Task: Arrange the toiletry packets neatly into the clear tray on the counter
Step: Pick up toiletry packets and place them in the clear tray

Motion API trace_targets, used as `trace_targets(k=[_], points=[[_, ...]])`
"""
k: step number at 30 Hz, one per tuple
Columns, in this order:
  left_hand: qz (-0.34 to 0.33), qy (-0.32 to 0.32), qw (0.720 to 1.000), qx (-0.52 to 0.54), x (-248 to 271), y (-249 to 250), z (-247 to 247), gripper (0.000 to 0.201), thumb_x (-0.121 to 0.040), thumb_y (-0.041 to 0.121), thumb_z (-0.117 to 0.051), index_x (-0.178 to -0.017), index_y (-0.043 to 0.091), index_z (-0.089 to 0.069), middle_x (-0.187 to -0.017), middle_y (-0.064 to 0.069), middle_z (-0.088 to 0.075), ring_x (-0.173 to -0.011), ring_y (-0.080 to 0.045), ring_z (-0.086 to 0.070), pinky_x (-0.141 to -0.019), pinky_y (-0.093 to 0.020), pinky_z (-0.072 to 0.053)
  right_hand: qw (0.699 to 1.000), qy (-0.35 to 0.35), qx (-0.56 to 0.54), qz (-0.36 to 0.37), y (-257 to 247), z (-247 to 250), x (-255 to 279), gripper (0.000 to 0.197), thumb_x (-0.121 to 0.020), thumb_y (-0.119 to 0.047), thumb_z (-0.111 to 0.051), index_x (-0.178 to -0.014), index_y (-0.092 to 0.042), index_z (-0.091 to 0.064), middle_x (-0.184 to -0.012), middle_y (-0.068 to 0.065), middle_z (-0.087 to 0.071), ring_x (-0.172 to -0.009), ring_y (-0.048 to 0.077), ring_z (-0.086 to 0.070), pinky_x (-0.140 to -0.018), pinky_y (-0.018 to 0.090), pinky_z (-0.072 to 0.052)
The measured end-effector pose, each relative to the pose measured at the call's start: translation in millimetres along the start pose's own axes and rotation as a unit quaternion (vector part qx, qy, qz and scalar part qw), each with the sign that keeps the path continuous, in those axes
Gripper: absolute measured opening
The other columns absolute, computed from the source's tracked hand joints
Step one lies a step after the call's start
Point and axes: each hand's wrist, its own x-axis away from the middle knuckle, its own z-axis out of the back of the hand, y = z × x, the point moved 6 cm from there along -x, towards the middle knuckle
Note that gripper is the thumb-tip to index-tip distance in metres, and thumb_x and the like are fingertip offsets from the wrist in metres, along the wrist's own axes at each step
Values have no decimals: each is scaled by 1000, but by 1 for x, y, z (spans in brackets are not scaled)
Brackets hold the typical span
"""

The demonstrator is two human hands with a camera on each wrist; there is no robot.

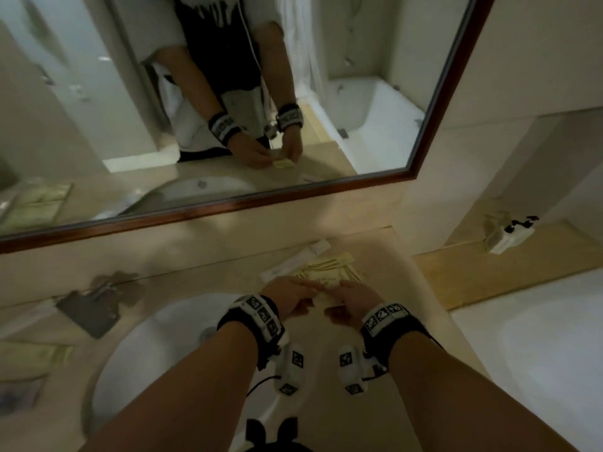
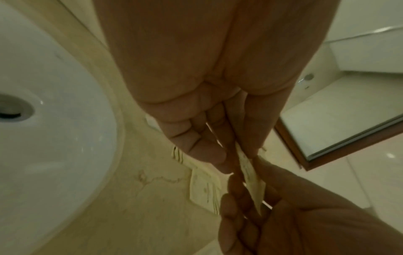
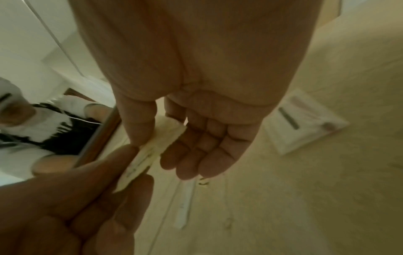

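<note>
Both hands meet above the counter to the right of the sink and hold one pale yellow packet between them. My left hand pinches its one end between thumb and fingers. My right hand grips the other end, thumb on top. In the wrist views the packet shows edge-on. Just beyond the hands a loose pile of yellow packets and a long white packet lie on the counter. Greenish packets lie at the far left; the clear tray there is too blurred to make out.
A white sink sits left of the hands, with a dark faucet behind it. A wood-framed mirror runs along the back. A white packet holding a dark strip lies on the counter. A bathtub edge lies to the right.
</note>
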Motion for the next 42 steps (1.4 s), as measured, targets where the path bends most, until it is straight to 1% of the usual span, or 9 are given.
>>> trace_targets(k=[6,10,14,18,23,26,31,38,42], points=[[-65,111,986,104,73,22,73,8,-90,7,-66,-92,13,-61,-91,-16,-70,-74,-28,-67,-69,-38,-53,988,-106,75,79,-47,-76,34,17,-92,-15,-67,-106,-7,-71,-87,12,-71,-68,23,-63,-66,34,-55],[-80,224,961,138,132,-1,146,31,-82,21,-77,-108,15,-62,-101,-14,-72,-75,-26,-67,-70,-38,-59,961,-208,164,81,-46,-162,60,20,-88,-8,-69,-108,-3,-68,-82,13,-67,-62,21,-62,-59,32,-55],[-79,279,950,117,191,-36,207,13,-87,19,-74,-97,14,-68,-95,-9,-72,-84,-24,-68,-80,-39,-59,928,-282,224,96,-30,-247,89,27,-76,-7,-77,-101,0,-71,-78,14,-70,-60,24,-62,-57,31,-51],[-68,337,930,127,245,-84,269,11,-82,22,-79,-80,17,-69,-88,-10,-71,-81,-25,-67,-72,-34,-57,901,-326,269,101,-13,-322,115,12,-77,-4,-75,-89,-2,-74,-74,16,-68,-58,23,-58,-53,28,-48],[-59,374,909,173,302,-139,333,9,-84,16,-78,-79,16,-70,-79,-6,-71,-72,-22,-66,-67,-33,-58,902,-314,276,109,8,-412,127,34,-73,-6,-77,-105,-5,-67,-79,21,-66,-63,27,-59,-52,29,-45],[-44,383,899,208,335,-178,378,11,-86,12,-75,-77,12,-69,-77,-12,-70,-63,-22,-66,-61,-30,-57,900,-314,273,131,20,-476,144,13,-81,-1,-73,-91,-7,-69,-79,16,-72,-76,30,-63,-61,35,-48],[-10,402,886,231,382,-243,445,17,-85,20,-76,-72,12,-70,-70,-15,-70,-64,-26,-66,-55,-28,-51,889,-319,293,148,51,-588,165,11,-84,-8,-74,-94,-9,-71,-77,14,-74,-55,21,-66,-42,23,-46],[29,443,824,352,414,-327,514,17,-93,5,-66,-80,4,-55,-56,-13,-62,-53,-24,-59,-47,-29,-55,847,-323,387,168,113,-700,161,9,-78,-11,-75,-84,-18,-74,-81,14,-76,-63,25,-69,-60,34,-56],[66,451,823,340,414,-367,546,19,-89,15,-73,-75,5,-66,-66,-16,-71,-67,-30,-72,-70,-42,-63,815,-317,451,178,139,-741,153,6,-81,-11,-72,-83,-16,-73,-76,9,-74,-55,17,-67,-50,26,-50]])
